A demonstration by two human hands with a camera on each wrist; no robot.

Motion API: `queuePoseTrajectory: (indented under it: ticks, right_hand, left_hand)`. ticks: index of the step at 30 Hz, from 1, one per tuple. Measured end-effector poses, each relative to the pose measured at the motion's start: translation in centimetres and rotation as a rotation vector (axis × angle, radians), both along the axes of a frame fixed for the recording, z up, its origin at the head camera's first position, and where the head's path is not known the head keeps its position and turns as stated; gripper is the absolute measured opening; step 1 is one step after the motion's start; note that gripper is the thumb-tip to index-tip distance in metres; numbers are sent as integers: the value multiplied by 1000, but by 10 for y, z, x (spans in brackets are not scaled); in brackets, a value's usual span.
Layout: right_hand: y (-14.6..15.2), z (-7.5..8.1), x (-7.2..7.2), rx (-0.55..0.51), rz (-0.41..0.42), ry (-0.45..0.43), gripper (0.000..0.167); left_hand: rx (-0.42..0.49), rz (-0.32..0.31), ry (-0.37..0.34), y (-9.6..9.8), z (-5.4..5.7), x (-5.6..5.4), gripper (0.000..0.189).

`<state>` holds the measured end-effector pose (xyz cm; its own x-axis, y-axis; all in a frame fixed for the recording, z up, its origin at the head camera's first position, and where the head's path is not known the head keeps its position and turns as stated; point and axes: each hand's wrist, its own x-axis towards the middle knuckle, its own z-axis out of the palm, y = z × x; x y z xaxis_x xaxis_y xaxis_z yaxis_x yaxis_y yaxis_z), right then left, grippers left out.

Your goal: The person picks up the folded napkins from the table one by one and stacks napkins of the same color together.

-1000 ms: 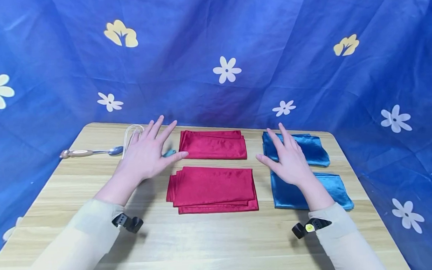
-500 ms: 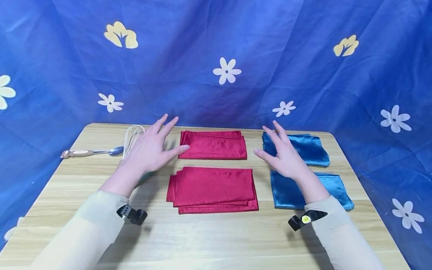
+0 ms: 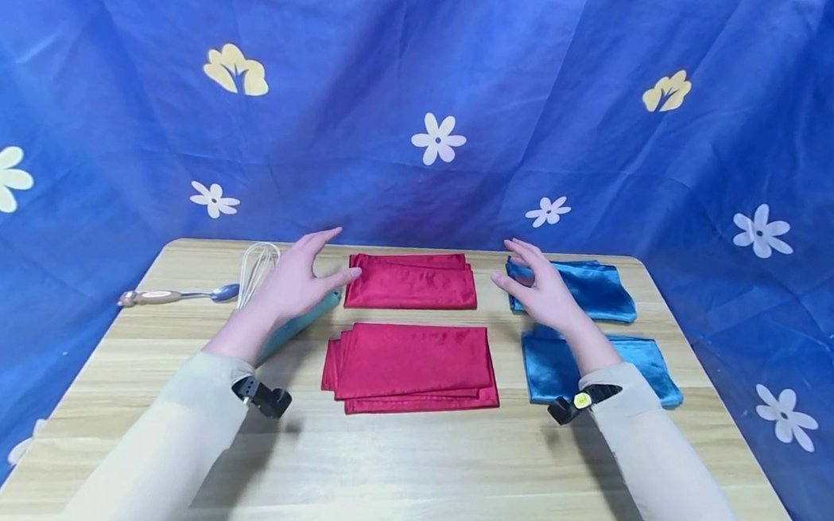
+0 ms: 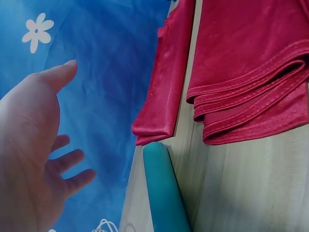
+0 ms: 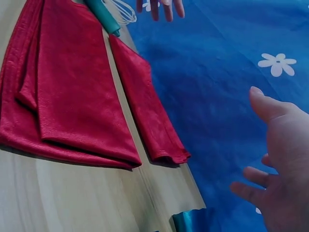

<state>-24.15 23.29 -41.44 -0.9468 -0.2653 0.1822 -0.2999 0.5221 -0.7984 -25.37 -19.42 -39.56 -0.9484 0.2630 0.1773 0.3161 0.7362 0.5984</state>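
Two folded red cloths lie mid-table, a far one point(image 3: 411, 281) and a nearer one point(image 3: 416, 360) with its layers fanned at the left. On the right are two folded blue cloths, one far point(image 3: 601, 291) and one near point(image 3: 641, 358). My left hand point(image 3: 291, 282) hovers, fingers loosely bent and holding nothing, left of the far red cloth. Beneath it lies a teal, rounded, long object point(image 4: 164, 188), partly hidden in the head view. My right hand point(image 3: 546, 291) hangs over the left part of the blue cloths, thumb apart from the fingers, nothing in it.
At the table's far left lie a spoon point(image 3: 178, 295) with a decorated handle and a white wire whisk point(image 3: 256, 272), partly behind the left hand. A blue flowered curtain point(image 3: 350, 97) rises behind the table point(image 3: 401, 476). Cameras sit on both wrists.
Both hands' fingers have drawn in from a wide spread. The left hand has shifted slightly right, baring more of the teal object. The right hand has shifted slightly left. The cloths have not moved.
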Motion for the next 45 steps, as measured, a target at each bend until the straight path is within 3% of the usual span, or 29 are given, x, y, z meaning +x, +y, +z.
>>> queuePoseTrajectory:
  ticks: [9, 21, 34, 41, 45]
  right_hand:
    - [-1, -7, -12, -35, -51, -77, 73]
    - [-12, -21, -36, -123, -83, -243, 69]
    - [-22, -43, -55, -288, -88, -384, 61]
    - [-31, -51, -61, -233, -153, -395, 55]
    - [-37, -53, -62, -200, -194, -382, 51]
  left_hand:
    - [108, 19, -140, 2, -5, -12, 82]
    - [275, 37, -265, 7, -15, -31, 69]
    - [312, 141, -404, 18, -20, -41, 62]
    - [312, 175, -467, 18, -30, -49, 59]
    - [390, 186, -514, 16, -36, -53, 60]
